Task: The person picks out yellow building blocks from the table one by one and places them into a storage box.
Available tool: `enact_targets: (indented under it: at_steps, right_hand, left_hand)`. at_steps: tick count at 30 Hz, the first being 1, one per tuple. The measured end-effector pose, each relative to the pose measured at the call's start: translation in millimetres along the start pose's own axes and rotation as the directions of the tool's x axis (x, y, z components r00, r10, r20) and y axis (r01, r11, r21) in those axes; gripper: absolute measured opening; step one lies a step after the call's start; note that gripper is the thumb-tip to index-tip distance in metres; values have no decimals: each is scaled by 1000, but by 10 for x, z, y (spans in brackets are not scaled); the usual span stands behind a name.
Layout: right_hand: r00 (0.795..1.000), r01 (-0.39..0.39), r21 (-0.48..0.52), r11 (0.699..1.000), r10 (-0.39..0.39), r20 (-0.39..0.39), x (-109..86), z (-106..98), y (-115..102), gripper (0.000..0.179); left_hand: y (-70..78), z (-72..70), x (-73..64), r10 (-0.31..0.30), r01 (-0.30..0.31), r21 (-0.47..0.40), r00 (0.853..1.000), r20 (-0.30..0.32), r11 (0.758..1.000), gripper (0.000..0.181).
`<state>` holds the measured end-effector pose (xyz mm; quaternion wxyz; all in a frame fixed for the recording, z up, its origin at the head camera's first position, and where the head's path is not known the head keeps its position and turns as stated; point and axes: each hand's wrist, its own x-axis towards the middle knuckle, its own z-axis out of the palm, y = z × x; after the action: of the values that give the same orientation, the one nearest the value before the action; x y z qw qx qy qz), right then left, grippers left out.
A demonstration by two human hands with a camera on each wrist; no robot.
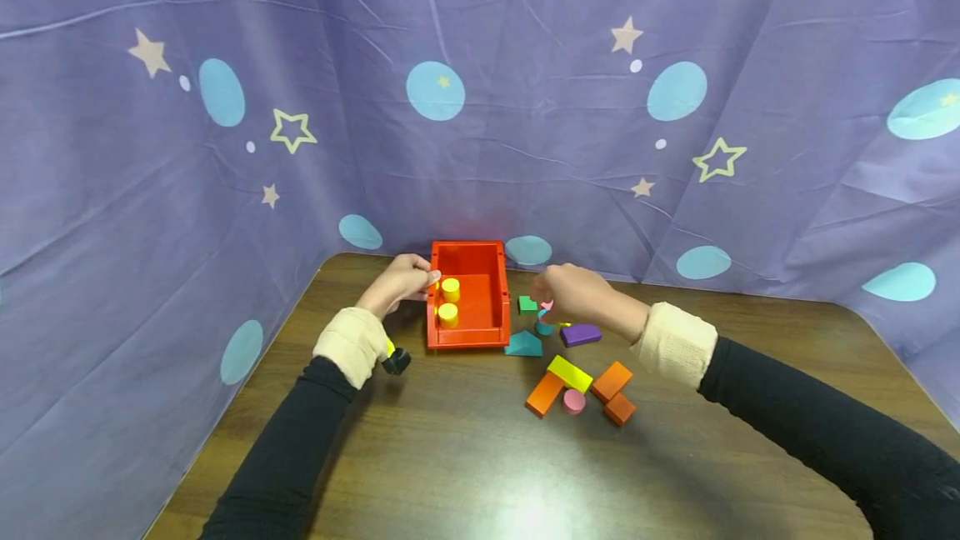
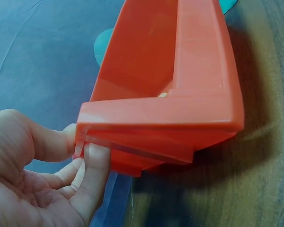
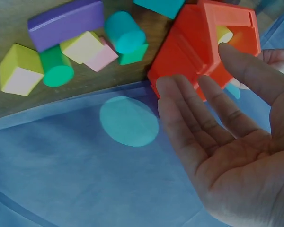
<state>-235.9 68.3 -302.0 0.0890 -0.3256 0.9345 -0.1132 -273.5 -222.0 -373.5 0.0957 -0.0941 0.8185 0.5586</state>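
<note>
We see the left hand [image 1: 401,280] at the left side of the red bin [image 1: 477,300], its grip pinching the rim between thumb and fingers. The bin rests on the brown wooden tabletop [image 1: 420,457] near the far edge, in front of the patterned purple-blue cloth [image 1: 525,173], and inside it we find yellow cylinders [image 1: 448,317] near the left wall.

The right hand [image 1: 577,294] hangs to the right of the bin above a group of blocks; in its wrist view we see its grip spread, the fingers loosely extended and apart. Around and under it we make out a green block [image 1: 528,305] near the bin's right wall, a teal cylinder [image 1: 543,327], a purple block [image 1: 581,335] and, just beside the bin's near right corner, a teal wedge [image 1: 523,345]. The right wrist view also gives us a green cylinder [image 3: 57,68] and a pink block [image 3: 102,56].

Nearer to us, a yellow bar [image 1: 569,374] and an orange bar [image 1: 544,394] meet at an angle, with a pink disc [image 1: 573,402] close by; two orange blocks [image 1: 612,382] lie to their right
</note>
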Motion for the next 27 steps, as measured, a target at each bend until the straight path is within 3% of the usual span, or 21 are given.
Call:
enact_targets:
  at_steps: [7, 16, 27]
  right_hand:
    - [1000, 8, -12, 1000, -8, 29, -93, 84, 139, 26]
    - [989, -57, 14, 998, 55, 137, -150, 200, 182, 22]
    - [980, -54, 68, 996, 40, 195, -223, 407, 222, 22]
  left_hand:
    - [11, -2, -2, -6, 6, 2, 1000, 7, 1000, 27]
    - [-1, -6, 13, -4, 4, 4, 1000, 4, 1000, 26]
    - [8, -4, -3, -2, 2, 0, 1000, 1, 1000, 24]
